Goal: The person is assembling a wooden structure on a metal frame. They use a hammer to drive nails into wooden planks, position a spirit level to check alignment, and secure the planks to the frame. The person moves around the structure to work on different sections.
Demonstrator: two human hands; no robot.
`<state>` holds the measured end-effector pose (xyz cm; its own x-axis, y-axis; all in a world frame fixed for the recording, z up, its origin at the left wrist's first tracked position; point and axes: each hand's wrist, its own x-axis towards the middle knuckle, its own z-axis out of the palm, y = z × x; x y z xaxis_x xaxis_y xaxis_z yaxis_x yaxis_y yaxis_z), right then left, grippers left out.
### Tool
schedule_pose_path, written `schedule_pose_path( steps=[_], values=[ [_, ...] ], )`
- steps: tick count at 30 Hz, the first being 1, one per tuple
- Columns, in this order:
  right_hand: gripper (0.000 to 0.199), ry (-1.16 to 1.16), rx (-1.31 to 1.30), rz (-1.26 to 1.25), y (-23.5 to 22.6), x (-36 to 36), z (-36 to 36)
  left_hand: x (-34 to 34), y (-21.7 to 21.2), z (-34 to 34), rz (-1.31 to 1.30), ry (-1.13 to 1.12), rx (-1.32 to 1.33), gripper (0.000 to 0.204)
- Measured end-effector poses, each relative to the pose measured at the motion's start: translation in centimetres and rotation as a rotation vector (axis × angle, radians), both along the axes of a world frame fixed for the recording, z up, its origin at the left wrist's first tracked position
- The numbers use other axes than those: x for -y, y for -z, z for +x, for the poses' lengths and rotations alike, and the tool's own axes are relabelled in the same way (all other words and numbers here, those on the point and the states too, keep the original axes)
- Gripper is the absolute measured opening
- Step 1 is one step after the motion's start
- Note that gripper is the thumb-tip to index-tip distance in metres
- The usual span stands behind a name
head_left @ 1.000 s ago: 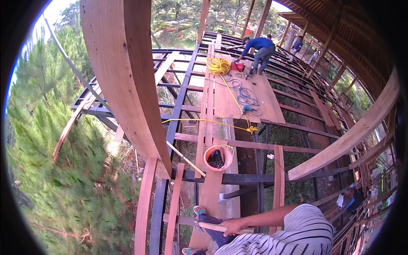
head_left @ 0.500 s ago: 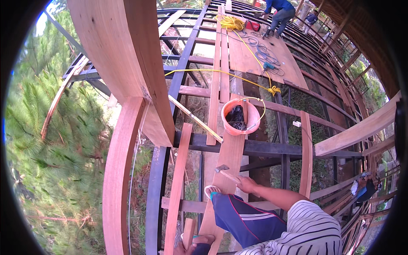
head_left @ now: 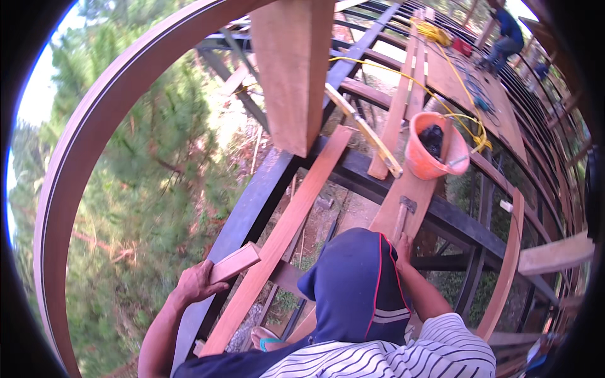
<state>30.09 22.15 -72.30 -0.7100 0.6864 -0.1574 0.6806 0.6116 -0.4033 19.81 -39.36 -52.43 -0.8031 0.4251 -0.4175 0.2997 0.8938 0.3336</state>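
My left hand (head_left: 196,282) is closed around one end of a short wooden block (head_left: 236,263), over the dark metal beam (head_left: 220,252) at the frame's left side. A long narrow plank (head_left: 277,242) runs just right of the block. My right hand (head_left: 404,244), partly hidden behind my raised knee in navy shorts (head_left: 353,283), grips a hammer (head_left: 401,220) by its wooden handle. The hammer's head is over the wide plank (head_left: 416,189), pointing toward an orange bucket (head_left: 435,148). A black plastic bag (head_left: 432,140) and a piece of wood are inside the bucket.
Between the dark beams are gaps with ground below. A yellow-and-white strip (head_left: 364,129) lies left of the bucket. A thick wooden post (head_left: 293,75) and a curved-looking beam (head_left: 57,189) rise at left. Farther off are yellow rope (head_left: 432,33) and another person (head_left: 504,34).
My left hand has carried the wooden block up and left, out over the side beam. The hammer has turned so its head points away from me. My view has swung left.
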Motion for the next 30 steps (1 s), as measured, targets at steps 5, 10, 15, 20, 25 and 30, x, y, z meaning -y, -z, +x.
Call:
schedule_pose_path(
  steps=[5, 10, 15, 20, 25, 30],
  values=[
    [0.064, -0.54, -0.101, -0.151, -3.8, 1.6, -5.0, 8.2, -0.7, 13.9, -0.078, -0.355, 0.223, 0.077],
    [0.067, -1.021, 0.265, -0.926, -10.2, 11.9, -19.8, 8.1, 4.9, 25.1, -0.035, -0.634, -0.149, 0.068],
    [0.073, -1.614, 0.656, -0.914, -17.8, 29.9, -25.8, -3.4, 13.9, 35.1, 0.386, -1.318, -0.436, 0.041],
    [0.078, -2.286, 0.653, -0.175, -24.5, 45.1, -22.4, -9.1, 9.4, 39.5, 0.333, -2.059, -0.041, 0.068],
    [0.059, -2.465, 0.448, 0.035, -23.4, 48.8, -15.3, -9.2, 13.7, 47.5, -0.054, -2.417, -0.016, 0.08],
    [0.059, -2.449, 0.76, 0.107, -18.8, 46.4, -16.0, -7.0, 19.7, 52.6, -0.373, -2.391, -0.127, 0.085]
  ],
)
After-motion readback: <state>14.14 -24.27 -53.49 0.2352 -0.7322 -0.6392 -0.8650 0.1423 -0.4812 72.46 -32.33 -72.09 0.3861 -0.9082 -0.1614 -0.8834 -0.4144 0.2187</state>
